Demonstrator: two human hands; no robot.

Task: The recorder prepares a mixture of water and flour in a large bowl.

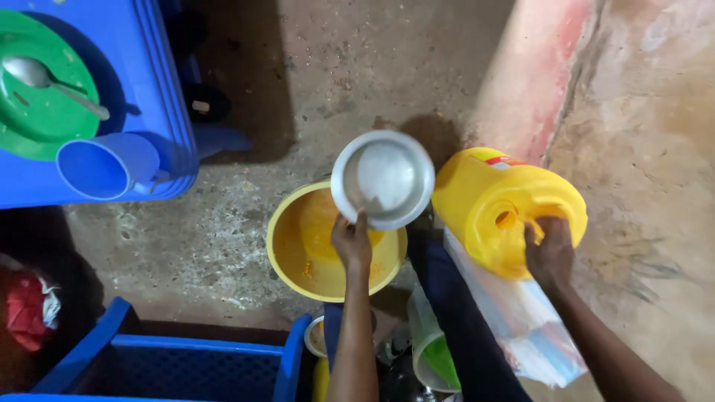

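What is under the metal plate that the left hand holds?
Under the metal plate held by the left hand sits a yellow basin with orange-tinted liquid inside. The plate and hand cover the basin's far rim and part of its inside, so that part is not visible.

Backyard dishwashing spot: concrete floor (357, 67), basin (298, 260)

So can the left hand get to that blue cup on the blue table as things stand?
Probably not right away. The left hand is gripping a metal plate over the yellow basin, so it is occupied. The blue cup lies on its side at the blue table's edge, with nothing standing between them.
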